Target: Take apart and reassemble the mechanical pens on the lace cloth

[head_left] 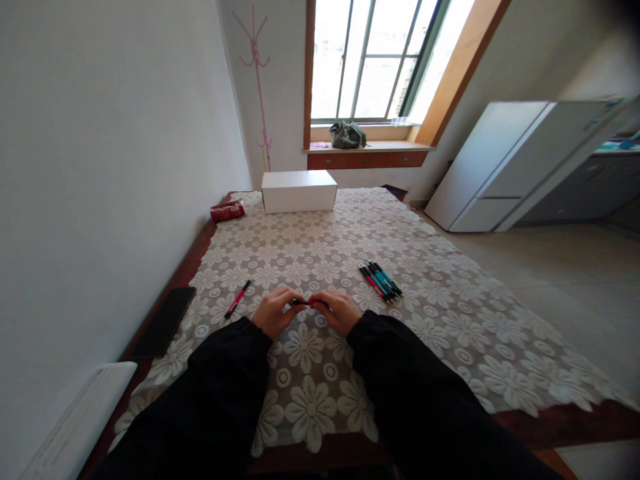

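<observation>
Near the middle of the table, both hands meet at one red and black pen (306, 303). My left hand (277, 311) pinches its black part, and the fingers of my right hand (338, 311) are closed round its red part. Much of the pen is hidden behind the fingers. Left of my left hand lies another red and black pen (237, 299), tilted on the lace tablecloth (305, 343). A row of several pens (380, 281), teal, red and black, lies side by side to the right of my right hand.
At the table's far end stands a white box (299, 192), with a dark red packet (227, 211) beside it. A flat black object (165, 323) lies along the left edge near the wall. A white fridge (510, 167) stands beyond the table on the right.
</observation>
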The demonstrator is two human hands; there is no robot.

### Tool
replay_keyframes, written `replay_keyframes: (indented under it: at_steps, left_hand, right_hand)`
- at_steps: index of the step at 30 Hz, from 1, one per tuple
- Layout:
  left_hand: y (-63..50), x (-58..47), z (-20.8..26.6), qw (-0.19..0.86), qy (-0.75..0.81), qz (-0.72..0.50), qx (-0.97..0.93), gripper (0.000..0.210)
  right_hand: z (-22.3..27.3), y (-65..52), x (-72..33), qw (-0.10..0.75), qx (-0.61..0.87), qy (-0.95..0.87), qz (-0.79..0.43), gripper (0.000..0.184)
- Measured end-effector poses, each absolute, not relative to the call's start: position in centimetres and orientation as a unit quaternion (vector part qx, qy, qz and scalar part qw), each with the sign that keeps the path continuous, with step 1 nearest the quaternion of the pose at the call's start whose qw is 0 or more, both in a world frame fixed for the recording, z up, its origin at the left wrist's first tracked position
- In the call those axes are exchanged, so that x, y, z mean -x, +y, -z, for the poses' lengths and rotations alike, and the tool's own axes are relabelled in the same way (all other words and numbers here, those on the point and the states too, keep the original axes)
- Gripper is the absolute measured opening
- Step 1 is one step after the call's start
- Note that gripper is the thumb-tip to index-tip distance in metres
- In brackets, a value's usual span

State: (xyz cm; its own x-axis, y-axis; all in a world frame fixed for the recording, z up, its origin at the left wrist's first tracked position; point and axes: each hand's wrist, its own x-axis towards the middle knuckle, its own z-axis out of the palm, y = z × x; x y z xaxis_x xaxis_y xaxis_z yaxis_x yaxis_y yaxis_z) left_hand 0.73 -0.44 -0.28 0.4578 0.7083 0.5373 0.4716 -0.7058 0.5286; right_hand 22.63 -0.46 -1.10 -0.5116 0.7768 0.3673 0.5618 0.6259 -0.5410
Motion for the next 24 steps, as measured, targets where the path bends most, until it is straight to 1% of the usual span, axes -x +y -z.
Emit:
replay_keyframes:
  at_steps: [5,9,11,14,17,24]
  left_hand:
    - [-0.49,-0.74,0.24,0.167,0.350,-0.364,-0.847,0.014]
    - [-0.42,-0.70,0.26,0.157,0.365,-0.354,-0.847,0.016]
    - [-0.42,-0.68,0.20,0.147,0.363,-0.343,-0.854,0.016]
    - [-0.49,-0.69,0.07,0.133,0.355,-0.320,-0.868,0.018]
    - [-0.59,-0.78,-0.02,0.126,0.361,-0.303,-0.873,0.019]
    - [-0.94,-1.07,-0.35,0.151,0.393,-0.292,-0.859,0.019]
  right_hand:
    - [0.94,-0.65,-22.61,0.259,0.407,-0.853,-0.197,0.021]
    - [0.86,-0.99,-22.47,0.273,0.425,-0.845,-0.176,0.020]
    - [0.85,-1.06,-22.42,0.278,0.419,-0.848,-0.167,0.016]
    - [0.86,-0.99,-22.46,0.258,0.408,-0.862,-0.153,0.009]
    - [0.88,-0.80,-22.59,0.240,0.395,-0.876,-0.140,0.012]
    - [1.10,-0.53,-22.79,0.253,0.406,-0.871,-0.113,0.021]
